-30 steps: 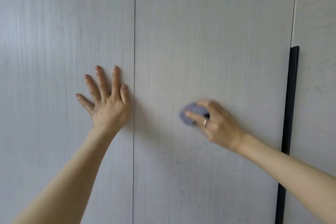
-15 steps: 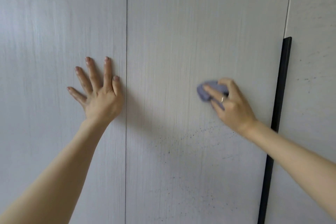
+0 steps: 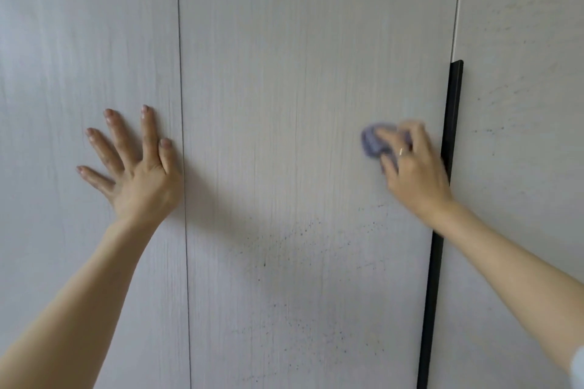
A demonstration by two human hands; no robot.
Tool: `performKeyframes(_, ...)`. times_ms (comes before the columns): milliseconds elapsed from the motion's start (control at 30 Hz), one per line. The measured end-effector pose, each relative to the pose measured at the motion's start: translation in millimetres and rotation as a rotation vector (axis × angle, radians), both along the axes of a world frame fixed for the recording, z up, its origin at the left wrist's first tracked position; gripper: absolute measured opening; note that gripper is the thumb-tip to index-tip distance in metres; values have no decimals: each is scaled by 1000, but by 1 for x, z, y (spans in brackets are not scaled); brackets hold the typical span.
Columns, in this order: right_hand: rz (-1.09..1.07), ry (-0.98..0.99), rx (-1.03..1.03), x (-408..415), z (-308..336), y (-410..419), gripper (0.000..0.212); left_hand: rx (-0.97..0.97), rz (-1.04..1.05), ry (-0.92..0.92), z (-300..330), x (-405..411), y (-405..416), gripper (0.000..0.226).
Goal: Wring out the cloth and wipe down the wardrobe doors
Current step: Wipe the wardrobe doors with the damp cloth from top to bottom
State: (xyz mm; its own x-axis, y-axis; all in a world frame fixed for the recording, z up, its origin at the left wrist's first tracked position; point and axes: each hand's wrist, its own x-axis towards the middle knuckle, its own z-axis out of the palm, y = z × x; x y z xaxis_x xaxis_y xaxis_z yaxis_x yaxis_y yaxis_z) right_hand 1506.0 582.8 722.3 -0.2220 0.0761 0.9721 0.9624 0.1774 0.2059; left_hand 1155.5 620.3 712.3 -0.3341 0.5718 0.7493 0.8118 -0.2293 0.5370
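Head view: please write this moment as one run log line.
left hand: flat on left door | right hand: presses purple cloth on middle door, beside black handle | specks below: unwiped

Bare forearms, a thin ring [image 3: 400, 151] on the right hand [image 3: 414, 174] (band blurred)

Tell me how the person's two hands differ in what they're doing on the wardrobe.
The left hand lies flat with fingers spread and straight, holding nothing; the right hand has fingers curled round a bluish cloth. The left hand rests on the left door, beside the seam; the right hand works on the middle door, close to the black handle strip. The left hand looks sharp, the right blurred. Both touch the doors at similar height.
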Motion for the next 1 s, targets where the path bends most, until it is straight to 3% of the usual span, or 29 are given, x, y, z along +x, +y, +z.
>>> performKeyframes(67, -8, -220, -126, 15, -60, -4, 33, -4, -1, -3, -3, 1, -1, 51)
performKeyframes(133, -49, -574, -253, 35, -103, -11, 38, -3, -5, -13, -5, 4, -2, 52)
performKeyframes(200, -111, -731, -314, 47, -94, -16, 34, -3, -5, -30, -6, 5, -2, 52)
performKeyframes(267, -187, -459, -288, 44, -54, -19, 14, -7, -3, -40, -9, 8, -3, 51)
performKeyframes(333, -195, -220, -155, 43, -9, -19, 17, -12, -9, -49, -16, 11, -5, 51)
performKeyframes(433, -214, -89, 44, 49, 27, -15, 28, -26, -11, -53, -29, 13, -7, 51)
performKeyframes(533, -222, -7, 105, 48, -8, -8, 27, -30, -13, -42, -34, 10, -9, 51)
performKeyframes(600, -198, -52, 70, 49, -63, -8, 29, -34, -15, -33, -37, 8, -10, 51)
performKeyframes(700, -189, -430, -95, 58, -149, -19, 30, -41, -15, -38, -50, 9, -11, 51)
performKeyframes(800, -195, -630, -203, 69, -158, -25, 34, -50, -12, -64, -62, 12, -11, 50)
performKeyframes(867, -179, -503, -157, 69, -127, -20, 34, -48, -14, -68, -65, 12, -11, 50)
performKeyframes(1000, -135, 94, -51, 53, -67, -15, 30, -55, -11, -70, -75, 10, -11, 50)
